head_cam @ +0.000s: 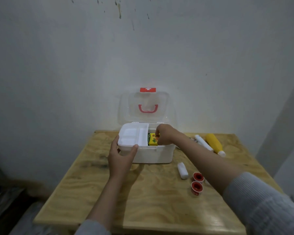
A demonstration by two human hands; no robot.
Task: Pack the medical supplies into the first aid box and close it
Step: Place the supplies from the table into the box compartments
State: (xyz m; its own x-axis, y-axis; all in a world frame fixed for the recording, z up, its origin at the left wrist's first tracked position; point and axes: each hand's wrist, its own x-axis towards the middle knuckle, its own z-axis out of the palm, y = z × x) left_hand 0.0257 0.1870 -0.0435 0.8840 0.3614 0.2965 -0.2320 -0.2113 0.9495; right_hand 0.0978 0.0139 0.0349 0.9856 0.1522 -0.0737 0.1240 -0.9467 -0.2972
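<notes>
The white first aid box [153, 155] stands on the wooden table with its clear lid [148, 106] upright against the wall. A white divided tray [134, 135] covers the box's left half. My left hand [121, 156] grips the box's front left corner. My right hand [164, 134] reaches into the right half, fingers pinched on a yellow packet [152, 140] that sits inside the box. On the table to the right lie a white bandage roll [182, 170], two red tape rolls [197, 181], a white tube [203, 142] and a yellow bottle [214, 144].
The wooden table [143, 192] ends close to the wall behind the box. A dark object [0, 192] stands off the table's left side, low down. My right forearm crosses above the table between the box and the loose supplies.
</notes>
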